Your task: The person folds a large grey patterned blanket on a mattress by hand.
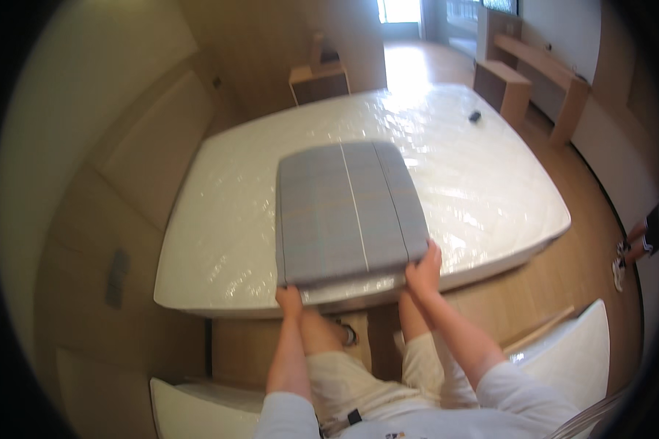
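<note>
A grey padded panel with a pale stripe and dark seams (329, 214) lies over a large white mattress in clear plastic wrap (214, 236). Its near edge is in both hands: my left hand (290, 302) grips the near left corner, and my right hand (425, 271) grips the near right corner. The near edge seems a little raised at the mattress's front side. Near the mattress's far right corner rests a small black object (475, 116), too small to identify.
Behind me stand parts of another mattress, at lower left (197, 411) and lower right (579, 356). A wooden cabinet (318, 82) stands beyond the bed; a wooden desk (568, 82) lines the right wall. Another person's legs (637, 247) show at far right.
</note>
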Action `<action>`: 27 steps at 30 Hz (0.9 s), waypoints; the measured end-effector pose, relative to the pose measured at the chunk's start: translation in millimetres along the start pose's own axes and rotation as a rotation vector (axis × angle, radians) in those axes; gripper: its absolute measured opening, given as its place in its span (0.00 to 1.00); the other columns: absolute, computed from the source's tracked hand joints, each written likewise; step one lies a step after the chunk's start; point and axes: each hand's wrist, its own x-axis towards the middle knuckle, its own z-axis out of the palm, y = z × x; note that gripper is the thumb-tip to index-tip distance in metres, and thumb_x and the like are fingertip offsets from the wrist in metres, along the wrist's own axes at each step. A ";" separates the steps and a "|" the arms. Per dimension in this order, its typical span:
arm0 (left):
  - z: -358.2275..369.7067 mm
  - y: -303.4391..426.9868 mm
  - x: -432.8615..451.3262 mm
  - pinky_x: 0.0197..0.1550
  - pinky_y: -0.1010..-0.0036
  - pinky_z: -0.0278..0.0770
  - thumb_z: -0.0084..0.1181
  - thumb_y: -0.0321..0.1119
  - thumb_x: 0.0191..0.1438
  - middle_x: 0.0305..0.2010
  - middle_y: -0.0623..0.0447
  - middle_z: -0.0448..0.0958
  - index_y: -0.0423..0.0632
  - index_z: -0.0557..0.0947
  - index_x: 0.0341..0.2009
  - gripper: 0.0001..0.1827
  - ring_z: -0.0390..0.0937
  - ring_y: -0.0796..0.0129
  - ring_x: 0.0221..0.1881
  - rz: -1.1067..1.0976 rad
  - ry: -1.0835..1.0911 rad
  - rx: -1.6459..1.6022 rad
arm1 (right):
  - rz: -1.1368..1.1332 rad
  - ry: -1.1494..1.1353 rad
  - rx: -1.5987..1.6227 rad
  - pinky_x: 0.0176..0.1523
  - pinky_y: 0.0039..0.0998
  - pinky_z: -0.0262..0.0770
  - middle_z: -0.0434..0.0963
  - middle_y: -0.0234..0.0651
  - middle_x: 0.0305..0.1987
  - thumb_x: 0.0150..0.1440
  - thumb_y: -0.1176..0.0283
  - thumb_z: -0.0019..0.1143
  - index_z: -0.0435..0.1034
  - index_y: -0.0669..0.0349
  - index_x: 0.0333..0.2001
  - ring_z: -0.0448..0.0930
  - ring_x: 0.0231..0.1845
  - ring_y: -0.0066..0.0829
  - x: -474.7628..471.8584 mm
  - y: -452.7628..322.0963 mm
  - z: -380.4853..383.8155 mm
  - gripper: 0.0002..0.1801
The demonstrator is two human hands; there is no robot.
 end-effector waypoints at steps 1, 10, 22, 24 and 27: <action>-8.6 -9.1 -14.8 0.51 0.60 0.72 0.47 0.27 0.51 0.42 0.32 0.79 0.30 0.78 0.42 0.17 0.77 0.44 0.47 -0.047 0.028 0.038 | -0.031 -0.013 -0.026 0.65 0.47 0.56 0.62 0.56 0.57 0.43 0.78 0.50 0.54 0.67 0.60 0.61 0.61 0.58 -12.9 8.3 0.8 0.36; -35.5 43.0 -92.1 0.44 0.51 0.70 0.46 0.47 0.55 0.34 0.40 0.80 0.41 0.81 0.33 0.21 0.77 0.47 0.41 0.018 0.118 0.906 | 0.240 -0.361 -0.505 0.52 0.46 0.69 0.76 0.52 0.43 0.51 0.52 0.54 0.68 0.69 0.49 0.75 0.46 0.52 -50.2 -17.0 -44.0 0.31; -14.5 42.5 -58.2 0.40 0.51 0.74 0.50 0.42 0.53 0.30 0.34 0.78 0.38 0.82 0.27 0.18 0.76 0.37 0.33 0.370 -0.401 0.781 | 0.094 -0.400 -0.617 0.50 0.41 0.73 0.79 0.47 0.37 0.50 0.52 0.56 0.76 0.68 0.30 0.76 0.46 0.45 -34.8 -13.6 -0.2 0.25; -12.5 31.1 -48.2 0.41 0.51 0.73 0.49 0.41 0.53 0.31 0.32 0.78 0.36 0.82 0.29 0.18 0.75 0.35 0.34 0.276 -0.334 0.741 | 0.039 -0.425 -0.589 0.49 0.42 0.73 0.80 0.46 0.35 0.52 0.53 0.54 0.77 0.67 0.29 0.77 0.45 0.45 -33.4 -14.3 -1.2 0.23; -10.5 20.4 -49.4 0.44 0.50 0.71 0.47 0.40 0.55 0.36 0.29 0.76 0.33 0.80 0.35 0.19 0.74 0.34 0.39 0.155 -0.232 0.633 | -0.059 -0.538 -0.574 0.49 0.43 0.72 0.81 0.44 0.34 0.56 0.57 0.48 0.78 0.64 0.28 0.77 0.45 0.44 -40.7 -24.9 -5.9 0.21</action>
